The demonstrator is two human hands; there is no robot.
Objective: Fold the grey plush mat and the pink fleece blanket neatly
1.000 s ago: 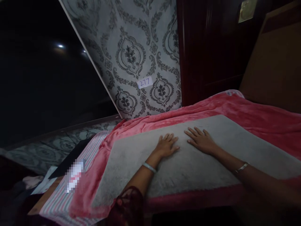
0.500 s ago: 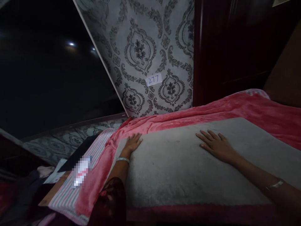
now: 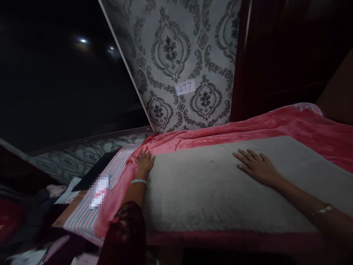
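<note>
A grey cloth [image 3: 209, 191] lies flat on top of a pink fleece blanket [image 3: 289, 125] that covers a raised surface. My right hand [image 3: 257, 167] rests palm down on the grey cloth with its fingers stretched out and apart. My left hand [image 3: 143, 162] is at the far left corner of the grey cloth, where it meets the pink blanket, with its fingers curled over the edge. Whether they grip the cloth or the blanket is unclear. Each wrist wears a bangle.
A patterned grey wall [image 3: 179, 62] with a white tag reading 277 [image 3: 185, 87] stands behind. A striped sheet [image 3: 91, 209] shows under the blanket at left. Dark wooden furniture [image 3: 275, 55] stands at the back right. Clutter lies at the lower left [image 3: 35, 221].
My left hand has slid leftward across the grey cloth from beside my right hand to the cloth's far left corner. My right hand has stayed flat.
</note>
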